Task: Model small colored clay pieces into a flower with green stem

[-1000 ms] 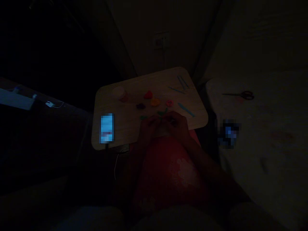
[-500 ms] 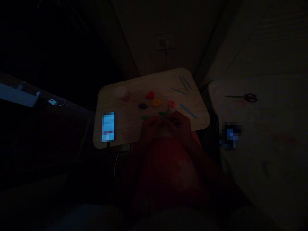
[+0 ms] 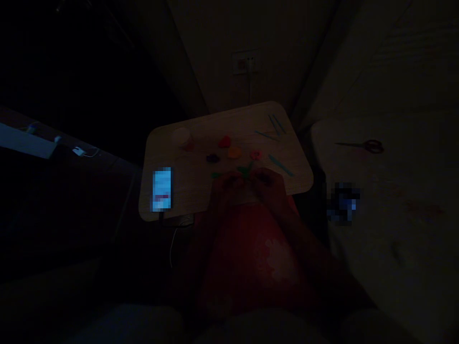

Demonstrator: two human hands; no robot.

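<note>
The scene is very dark. My left hand and my right hand are close together over the near edge of a small wooden table. Their fingers are curled and pinch a small green piece between them. Just beyond the hands lie small clay shapes: a red one, an orange one, a dark purple one, a pink one and a green bit. A blue modelling tool lies right of the hands.
A lit phone with a cable lies at the table's left front. A small round tub stands at the back left, more blue tools at the back right. Scissors lie on the pale surface to the right. A wall socket is behind.
Both hands stay together at the table's near edge, working the small green piece with slight finger shifts. The view has drifted a little and darkened.
</note>
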